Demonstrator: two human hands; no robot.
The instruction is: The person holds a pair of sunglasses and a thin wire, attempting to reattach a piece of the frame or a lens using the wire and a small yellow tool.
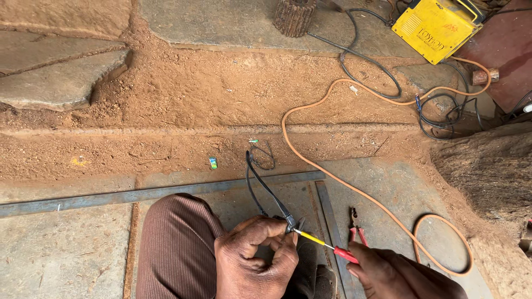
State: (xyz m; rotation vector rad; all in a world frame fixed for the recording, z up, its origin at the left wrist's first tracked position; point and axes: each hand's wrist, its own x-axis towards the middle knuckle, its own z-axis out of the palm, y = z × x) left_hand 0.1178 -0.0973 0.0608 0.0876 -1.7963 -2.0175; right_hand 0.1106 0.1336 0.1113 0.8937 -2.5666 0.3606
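My left hand (256, 254) pinches the end of a black cable (265, 185) near the bottom centre, just above my knee in brown trousers (176, 243). My right hand (396, 274) holds a screwdriver (327, 245) with a red handle and a yellow shaft. Its tip touches the metal fitting at the cable's end, right at my left fingertips. The black cable loops away across the ground toward the sand.
Red-handled pliers (356, 228) lie on the concrete beside a flat steel bar (155, 192). An orange cable (354, 188) snakes from a yellow welding machine (436, 26) at top right. Black cables (370, 69), a tree trunk (487, 171), stone slabs (58, 77) and red sand surround them.
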